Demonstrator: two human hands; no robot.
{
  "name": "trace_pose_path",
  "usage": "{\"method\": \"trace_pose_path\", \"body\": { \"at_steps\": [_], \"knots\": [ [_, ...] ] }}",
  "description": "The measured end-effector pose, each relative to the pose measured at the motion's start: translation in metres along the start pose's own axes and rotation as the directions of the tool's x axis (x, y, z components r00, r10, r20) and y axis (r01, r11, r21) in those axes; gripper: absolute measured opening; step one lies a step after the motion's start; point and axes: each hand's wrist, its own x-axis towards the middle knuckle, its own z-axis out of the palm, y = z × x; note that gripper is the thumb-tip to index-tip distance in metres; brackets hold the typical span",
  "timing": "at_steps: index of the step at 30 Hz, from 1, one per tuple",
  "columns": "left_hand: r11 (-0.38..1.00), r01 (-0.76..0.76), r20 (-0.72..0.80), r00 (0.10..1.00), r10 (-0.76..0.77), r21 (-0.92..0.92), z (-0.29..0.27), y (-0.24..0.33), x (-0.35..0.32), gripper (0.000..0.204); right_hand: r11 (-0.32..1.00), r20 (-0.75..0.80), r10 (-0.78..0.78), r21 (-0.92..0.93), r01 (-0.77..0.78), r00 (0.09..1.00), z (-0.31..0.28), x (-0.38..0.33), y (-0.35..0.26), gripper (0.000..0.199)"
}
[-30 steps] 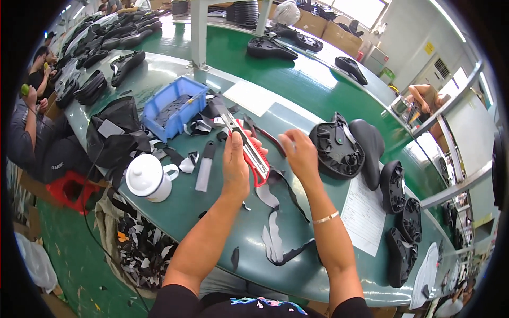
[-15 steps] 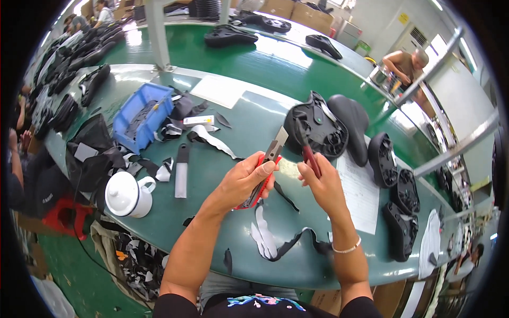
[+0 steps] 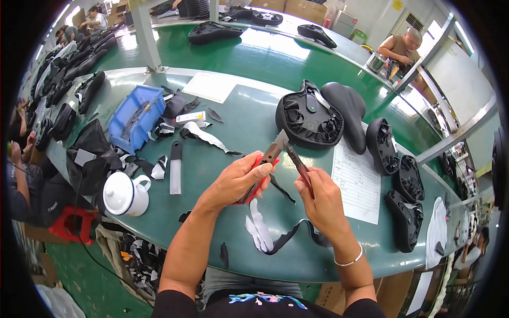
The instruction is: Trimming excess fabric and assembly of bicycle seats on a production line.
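Note:
My left hand (image 3: 246, 177) is closed around a red utility knife (image 3: 273, 151), its wide blade out and pointing up and away from me. In my right hand (image 3: 321, 199) is a pair of pliers with dark red handles (image 3: 303, 172). Their dark jaws meet the knife blade near its tip. Whether the jaws are closed on the blade I cannot tell. Just beyond the tools lies an upturned black bicycle saddle (image 3: 310, 116), with its underside showing. Another black saddle (image 3: 344, 114) leans against it. Black and white trimmed strips (image 3: 260, 228) lie below my hands.
A blue bin (image 3: 136, 119), a white lidded mug (image 3: 124, 193) and a sheathed blade-like tool (image 3: 175, 169) are on the left. Printed sheets (image 3: 360, 185) and several small saddles (image 3: 383, 146) lie right. A metal post (image 3: 144, 37) rises behind. A co-worker (image 3: 403, 50) sits across the green belt.
The pliers have come left, from apart from the knife to its blade tip. My right hand has moved slightly lower. The whole view has shifted a little.

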Motion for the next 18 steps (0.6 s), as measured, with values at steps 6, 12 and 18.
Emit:
{"method": "trace_pose_path", "body": {
  "at_steps": [6, 12, 18],
  "knots": [
    [1.0, 0.007, -0.001, 1.0, -0.007, 0.019, -0.002, -0.003, 0.0, 0.036, 1.0, 0.005, -0.005, 0.003, 0.005, 1.0, 0.0, 0.0, -0.006, 0.019],
    [0.999, 0.041, 0.002, 0.999, -0.041, 0.01, 0.0, 0.001, 0.002, 0.038, 0.998, 0.068, 0.06, -0.011, -0.06, 0.996, -0.003, -0.001, -0.008, 0.019],
    [0.992, 0.067, 0.064, 0.996, -0.061, -0.106, -0.002, 0.008, 0.001, 0.04, 0.779, 0.371, 0.247, 0.474, -0.411, 0.895, -0.007, 0.002, -0.004, 0.028]
  ]
}}
